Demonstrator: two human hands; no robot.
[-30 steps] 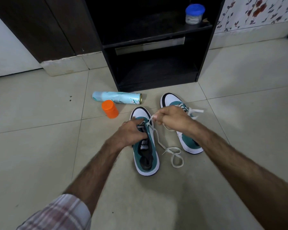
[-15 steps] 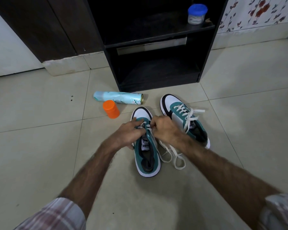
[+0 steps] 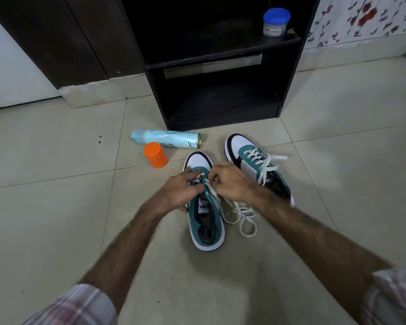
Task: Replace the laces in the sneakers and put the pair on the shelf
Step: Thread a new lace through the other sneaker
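**Sneakers on floor, lace half threaded**

Sneakers side by side on tiled floor (image 3: pixel 56 184), toes toward shelf (image 3: pixel 288 73). Near sneaker (image 3: pixel 206 221) under both hands, at its front eyelets. Left hand (image 3: pixel 178 191) curled over left side of upper, fingers (image 3: pixel 190 177) bent and pressing down by lowest eyelets; thumb round outer edge; whether pinching lace itself, cannot tell. Right hand (image 3: pixel 230 181) curled, fingertips bunched at same eyelets, seemingly pinching white lace (image 3: pixel 244 219). Lace crossing once or twice at toe end only, rest trailing right of shoe in loose loops on floor. Far sneaker (image 3: pixel 256 165) just beside, fully laced, ends loose, partly behind right wrist. Beyond left hand: orange cap (image 3: pixel 155 155) upright, spray can (image 3: pixel 165 139) lying on its side behind it. Blue-lidded jar (image 3: pixel 275 22) on upper shelf board. Plaid sleeves (image 3: pixel 80 306) at lower corners.
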